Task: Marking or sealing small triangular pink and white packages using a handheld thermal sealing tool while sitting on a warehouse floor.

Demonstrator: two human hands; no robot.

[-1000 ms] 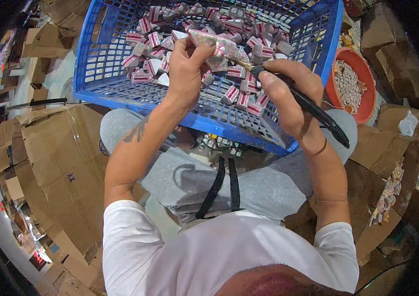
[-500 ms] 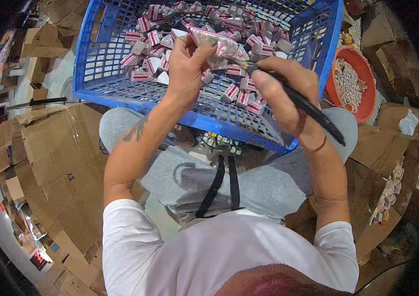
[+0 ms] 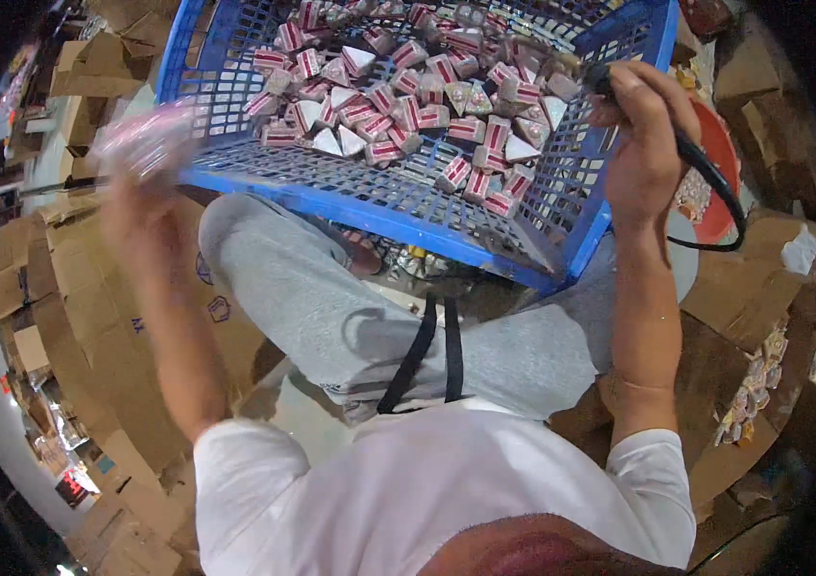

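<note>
At the left edge of the blue crate, my left hand (image 3: 144, 216) is raised and smeared by motion. A blurred pink-and-white piece (image 3: 149, 139) is in its fingers, its outline hard to read. To the right, over the crate's right wall, my right hand (image 3: 648, 144) is closed round a slim black-handled tool (image 3: 712, 178) with a thin, blurred, brush-like tip pointing left over the crate. The handle's rear part looks curved below the hand. Inside the blue crate (image 3: 360, 213) lie many small wedge-shaped pieces (image 3: 384, 152), white and silvery with red-pink stripes.
An orange-red basin (image 3: 723, 192) of small pale bits stands right of the crate. Flattened cardboard (image 3: 91, 326) covers the floor on the left, with more cardboard (image 3: 715, 288) on the right. My legs in grey trousers (image 3: 283, 259) are bent below the crate's near edge.
My left hand has swung left from above the crate, with the pink-and-white piece in it. My right hand has moved right and up with the tool, away from the piece.
</note>
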